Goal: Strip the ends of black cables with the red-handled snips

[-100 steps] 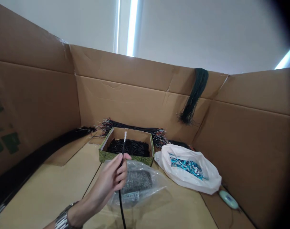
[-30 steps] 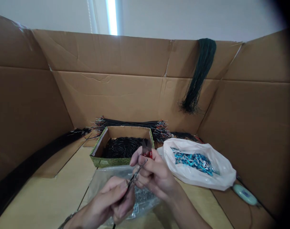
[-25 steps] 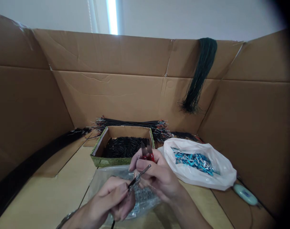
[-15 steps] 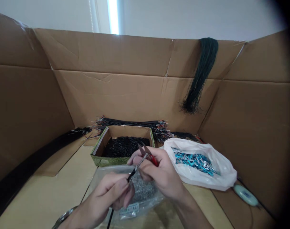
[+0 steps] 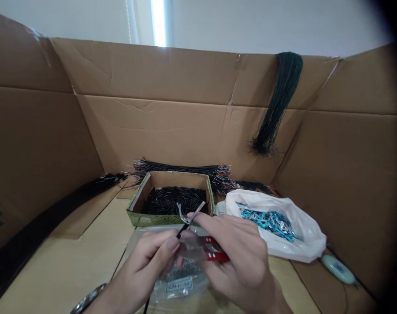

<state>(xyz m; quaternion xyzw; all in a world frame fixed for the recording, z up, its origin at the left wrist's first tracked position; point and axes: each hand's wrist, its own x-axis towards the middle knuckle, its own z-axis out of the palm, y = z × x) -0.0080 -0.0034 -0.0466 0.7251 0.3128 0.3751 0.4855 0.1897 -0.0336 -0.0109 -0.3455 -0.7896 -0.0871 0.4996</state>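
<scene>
My left hand [image 5: 146, 264] pinches a thin black cable [image 5: 183, 230] between thumb and fingers. From the cable's end two silvery strands [image 5: 198, 210] spread apart, one leaning left and one right. My right hand [image 5: 242, 257] grips red-handled snips [image 5: 216, 254], their blades pointing left at my left fingertips, just below the cable. The right index finger is at the base of the right-hand strand. Whether the blades touch the cable cannot be made out. Under both hands lies a clear plastic bag [image 5: 180, 285] with small grey metallic pieces in it.
A green-edged cardboard box [image 5: 152, 219] holds many short black pieces. Behind it lies a bundle of black cables [image 5: 181, 167]. A white bag [image 5: 303, 231] with blue and silver strips stands right. Dark green threads [image 5: 279, 100] hang over the cardboard wall [image 5: 159, 117].
My right hand has turned, swinging the snips from pointing up and left to lying below the cable end. The silvery end has parted into two strands. My left hand keeps its pinch.
</scene>
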